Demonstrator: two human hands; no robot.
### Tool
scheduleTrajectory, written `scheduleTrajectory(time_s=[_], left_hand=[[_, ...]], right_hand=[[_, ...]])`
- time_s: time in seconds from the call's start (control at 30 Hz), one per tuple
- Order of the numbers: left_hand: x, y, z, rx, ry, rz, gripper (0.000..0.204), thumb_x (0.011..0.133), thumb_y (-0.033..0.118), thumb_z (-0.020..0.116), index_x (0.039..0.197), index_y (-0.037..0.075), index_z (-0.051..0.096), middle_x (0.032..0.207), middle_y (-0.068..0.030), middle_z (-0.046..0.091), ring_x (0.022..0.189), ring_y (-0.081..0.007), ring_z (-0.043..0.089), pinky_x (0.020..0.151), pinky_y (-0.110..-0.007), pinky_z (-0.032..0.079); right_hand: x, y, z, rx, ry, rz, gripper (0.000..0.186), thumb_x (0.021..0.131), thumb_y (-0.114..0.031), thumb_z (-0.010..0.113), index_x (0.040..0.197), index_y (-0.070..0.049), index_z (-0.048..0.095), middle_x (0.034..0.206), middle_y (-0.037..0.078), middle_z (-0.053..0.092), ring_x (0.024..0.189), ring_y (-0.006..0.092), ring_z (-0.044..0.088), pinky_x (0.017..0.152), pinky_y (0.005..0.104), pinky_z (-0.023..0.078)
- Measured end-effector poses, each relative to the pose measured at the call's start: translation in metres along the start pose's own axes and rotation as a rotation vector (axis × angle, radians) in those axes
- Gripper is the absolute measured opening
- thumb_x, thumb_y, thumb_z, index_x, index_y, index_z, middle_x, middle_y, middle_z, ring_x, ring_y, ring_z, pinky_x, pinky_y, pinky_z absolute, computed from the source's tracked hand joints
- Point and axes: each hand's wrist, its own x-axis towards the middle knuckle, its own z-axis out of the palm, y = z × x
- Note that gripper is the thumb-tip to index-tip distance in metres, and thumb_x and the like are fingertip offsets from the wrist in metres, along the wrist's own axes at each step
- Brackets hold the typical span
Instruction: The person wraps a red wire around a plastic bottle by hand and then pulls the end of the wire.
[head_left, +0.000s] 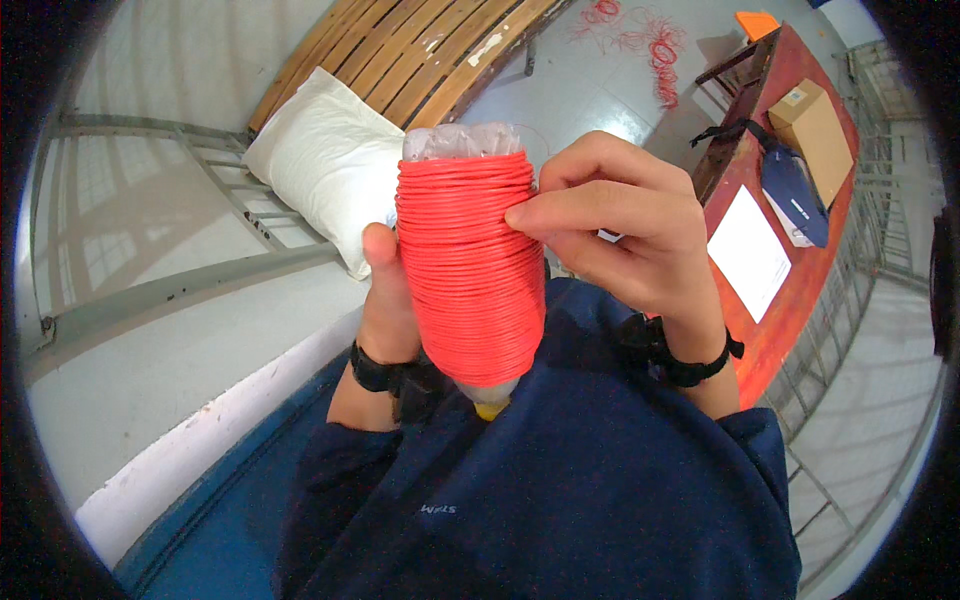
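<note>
A clear plastic bottle (462,141) with a yellow cap (490,410) is held up in front of my chest, its cap end toward me. Red cord (470,270) is wound round it in many close turns, covering most of its body. My left hand (388,300) grips the bottle from its left side and behind, thumb pointing up; the other fingers are hidden by the bottle. At the bottle's right side, my right hand (625,220) is closed in a pinch, fingertips on the red cord near the upper turns.
To the left, a white pillow (325,160) leans by a metal frame (180,290). A slatted wooden bench (400,50) stands ahead. On the floor lie loose red cord coils (663,65). The red table (730,290) at right bears white paper (748,252), a cardboard box (812,135) and a dark blue pouch (795,190).
</note>
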Motion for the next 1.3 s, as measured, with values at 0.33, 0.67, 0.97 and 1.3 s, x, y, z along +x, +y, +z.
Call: scheduleTrajectory(time_s=[0.33, 0.67, 0.97, 1.3], left_hand=[[0.011, -0.001, 0.002, -0.196, -0.230, 0.034, 0.108, 0.069, 0.076, 0.065, 0.139, -0.003, 0.041, 0.129, -0.0182, 0.057, 0.110, -0.0279, 0.062, 0.091, -0.042, 0.054], [0.007, -0.010, -0.019, -0.124, -0.263, 0.072, 0.128, 0.060, 0.089, 0.057, 0.142, -0.006, 0.033, 0.139, -0.0226, 0.047, 0.119, -0.0341, 0.055, 0.101, -0.043, 0.048], [0.009, -0.022, -0.031, -0.265, -0.223, 0.102, 0.127, 0.061, 0.090, 0.054, 0.143, -0.004, 0.033, 0.140, -0.0202, 0.047, 0.123, -0.0330, 0.052, 0.105, -0.044, 0.044], [-0.006, 0.007, -0.013, 0.044, 0.032, -0.023, 0.118, 0.064, 0.089, 0.053, 0.138, -0.002, 0.041, 0.132, -0.0201, 0.055, 0.112, -0.0310, 0.061, 0.095, -0.042, 0.052]], right_hand=[[-0.003, 0.004, 0.004, 0.049, 0.000, 0.003, 0.019, 0.078, 0.001, 0.072, 0.095, -0.004, 0.072, 0.087, 0.008, 0.064, 0.075, 0.0207, 0.063, 0.062, 0.0282, 0.050], [-0.010, 0.007, 0.002, 0.147, 0.021, 0.009, 0.024, 0.073, 0.007, 0.071, 0.096, -0.002, 0.073, 0.085, 0.010, 0.063, 0.070, 0.0164, 0.060, 0.058, 0.0253, 0.045], [-0.009, 0.004, 0.006, 0.061, -0.048, -0.005, 0.033, 0.072, 0.006, 0.068, 0.102, -0.006, 0.074, 0.086, 0.007, 0.059, 0.071, 0.0159, 0.058, 0.059, 0.0259, 0.044], [-0.005, -0.008, 0.003, 0.007, -0.087, -0.013, 0.037, 0.066, 0.004, 0.071, 0.101, -0.007, 0.075, 0.083, 0.006, 0.056, 0.070, 0.0149, 0.056, 0.058, 0.0257, 0.042]])
